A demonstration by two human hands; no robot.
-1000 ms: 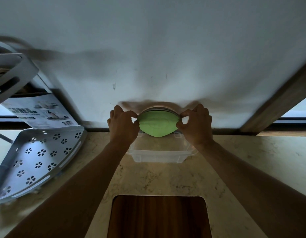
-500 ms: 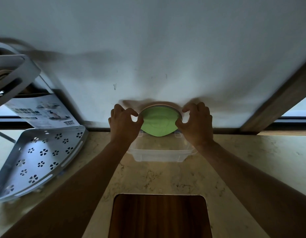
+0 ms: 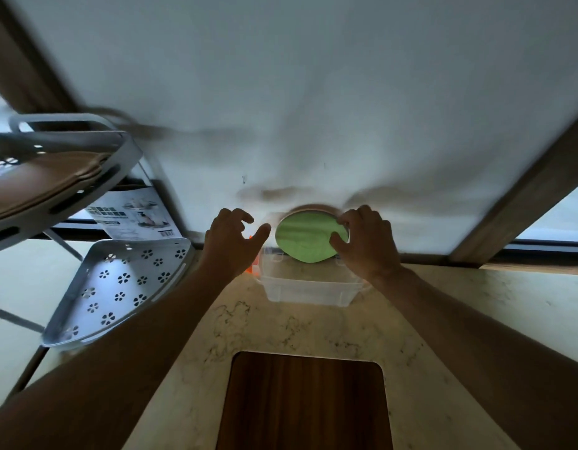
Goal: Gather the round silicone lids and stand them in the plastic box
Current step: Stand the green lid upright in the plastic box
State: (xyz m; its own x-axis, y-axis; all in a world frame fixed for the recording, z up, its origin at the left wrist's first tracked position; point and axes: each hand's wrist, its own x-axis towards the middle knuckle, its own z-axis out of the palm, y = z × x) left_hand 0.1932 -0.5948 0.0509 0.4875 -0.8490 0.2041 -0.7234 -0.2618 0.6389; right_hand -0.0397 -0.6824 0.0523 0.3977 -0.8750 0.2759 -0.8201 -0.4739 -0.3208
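Your marble countertop carries the clear plastic box against the wall. The green silicone lid stands on edge in it, face toward you. Your right hand pinches its right rim; your left hand, fingers spread and empty, sits just left of it.
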